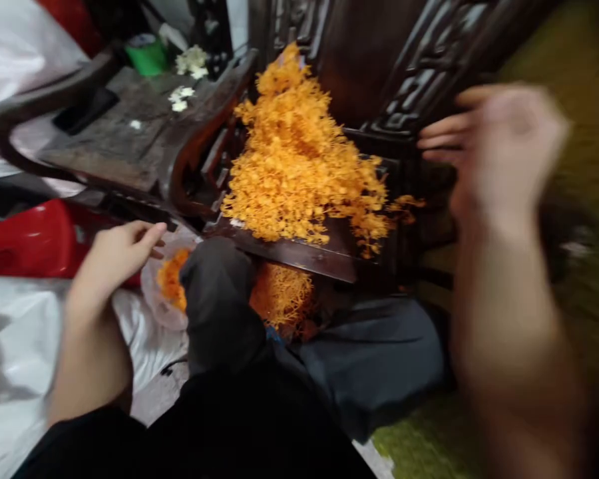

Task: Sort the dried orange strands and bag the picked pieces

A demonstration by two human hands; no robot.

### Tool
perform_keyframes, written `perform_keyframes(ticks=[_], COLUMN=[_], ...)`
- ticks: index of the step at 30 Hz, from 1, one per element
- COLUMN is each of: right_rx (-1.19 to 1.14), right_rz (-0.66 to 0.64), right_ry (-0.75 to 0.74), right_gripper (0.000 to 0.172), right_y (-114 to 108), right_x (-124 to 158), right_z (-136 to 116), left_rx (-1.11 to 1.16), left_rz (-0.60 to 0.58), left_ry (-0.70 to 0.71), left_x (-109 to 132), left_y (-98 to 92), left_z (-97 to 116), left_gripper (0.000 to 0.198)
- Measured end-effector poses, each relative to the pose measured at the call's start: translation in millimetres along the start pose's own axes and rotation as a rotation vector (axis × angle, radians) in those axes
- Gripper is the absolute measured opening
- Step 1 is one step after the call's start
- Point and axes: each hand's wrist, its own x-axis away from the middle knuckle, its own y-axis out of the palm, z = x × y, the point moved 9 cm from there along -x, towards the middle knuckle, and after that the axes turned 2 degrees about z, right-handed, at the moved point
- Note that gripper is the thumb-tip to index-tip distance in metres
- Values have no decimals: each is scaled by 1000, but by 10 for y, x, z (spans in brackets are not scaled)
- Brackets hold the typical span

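Note:
A large heap of orange, thread-like flowers or fibres (299, 166) lies on a dark wooden seat (324, 256) before my knees. My left hand (117, 256) is over the near left side, by a clear plastic bag or tub (167, 316) with orange pieces (174, 279) in it. Its thumb and fingers reach out loosely, and nothing shows in them. To the right of the heap my right hand (499, 140) is raised, blurred by motion, its fingers stretched apart with nothing visible in them. More orange strands (284, 296) sit lower down between my legs.
At the upper left stands a carved wooden armchair (114, 156) with a green roll (147, 56) and white flowers (182, 96) on it. A red plastic object (34, 239) and white sacks (14, 339) lie to the left. A carved wooden back (374, 60) rises behind the heap.

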Motion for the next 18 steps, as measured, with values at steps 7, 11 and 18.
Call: perform_keyframes(ticks=[7, 11, 18], right_rx=[995, 970, 694], right_rz=[-434, -425, 437], right_ry=[585, 565, -29], right_gripper=[60, 36, 28], right_y=[347, 323, -330], right_x=[325, 359, 71], right_z=[1643, 1762, 564], left_rx=[-94, -125, 156], left_rz=[-182, -407, -508], left_ry=[900, 1022, 940], left_x=[576, 512, 86], left_y=[181, 1033, 1960], left_z=[2585, 3218, 3259], left_gripper=[43, 43, 31])
